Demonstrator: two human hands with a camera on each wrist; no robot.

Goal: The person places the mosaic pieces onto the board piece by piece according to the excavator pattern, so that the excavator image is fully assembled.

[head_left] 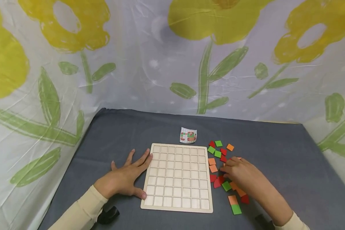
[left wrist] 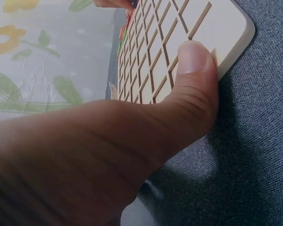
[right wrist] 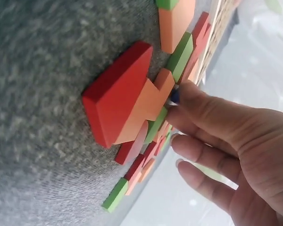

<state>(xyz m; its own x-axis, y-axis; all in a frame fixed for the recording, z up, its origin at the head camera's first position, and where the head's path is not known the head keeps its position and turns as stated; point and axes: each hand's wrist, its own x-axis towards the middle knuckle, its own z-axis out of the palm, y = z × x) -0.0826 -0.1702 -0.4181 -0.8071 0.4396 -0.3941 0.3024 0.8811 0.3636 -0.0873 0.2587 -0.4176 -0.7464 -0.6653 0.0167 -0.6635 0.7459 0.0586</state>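
Dark-blue piece [right wrist: 174,96] mostly hidden, pinched by thumb and forefinger of right hand [head_left: 242,171], coloured tiles [head_left: 226,186] partly covered beneath, left hand [head_left: 125,179] spread wide, merely resting along left edge of gridded board [head_left: 176,173] on grey cloth [head_left: 276,150], card [head_left: 188,135] beyond, pattern too small to read

The right hand [head_left: 242,172] covers some of the coloured tiles [head_left: 226,186], and a dark blue piece [right wrist: 175,97] is mostly hidden between its thumb and forefinger, its shape unclear. The print on the card [head_left: 188,135] is too small to tell. In the left wrist view, the top edge crops the board [left wrist: 231,33] and the left hand [head_left: 125,179] blocks most of its own fingers.
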